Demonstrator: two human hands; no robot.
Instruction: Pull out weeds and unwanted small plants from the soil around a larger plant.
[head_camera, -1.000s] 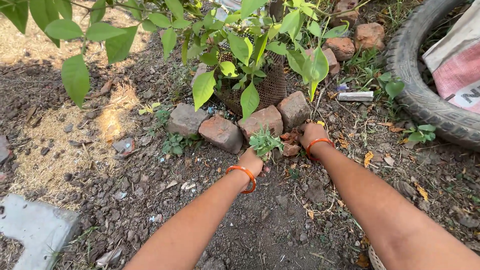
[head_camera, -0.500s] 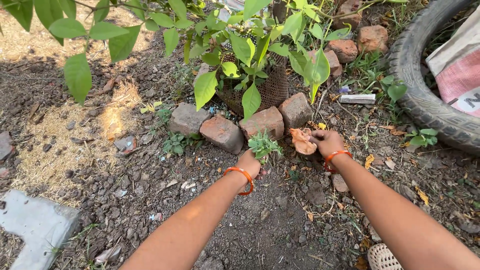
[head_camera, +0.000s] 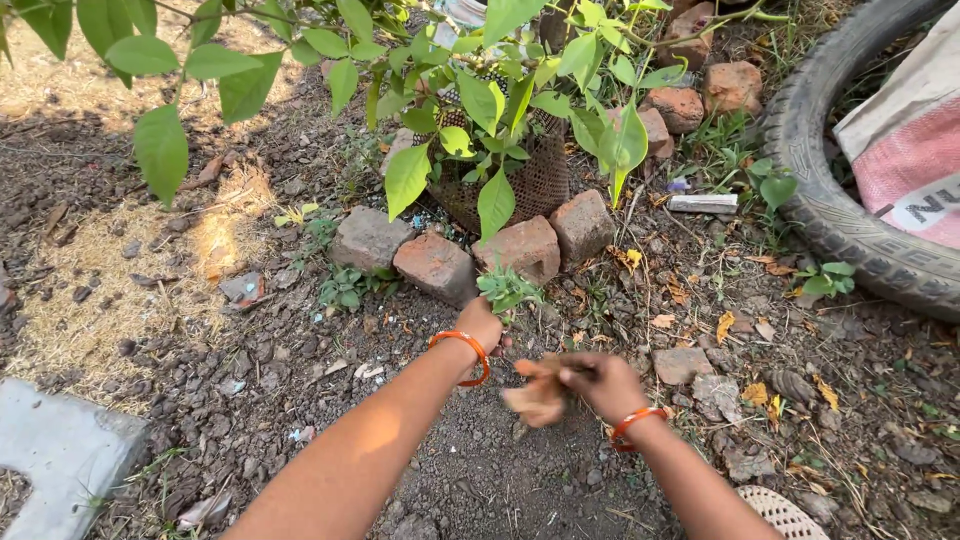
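Right hand: now low in the centre of the frame, pulled back from the brick row in the middle where it sat a second ago; blurred with motion. Flat brown shard: gripped in that hand, moved from beside the right-hand brick down toward the lower centre; half a second ago it was held up next to the small green plant. Ground right of the plant: now uncovered, showing dry leaf litter.

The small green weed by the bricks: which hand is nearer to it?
Left. The left hand grips the small green weed at its base; the right hand is apart from it, holding a brown shard.
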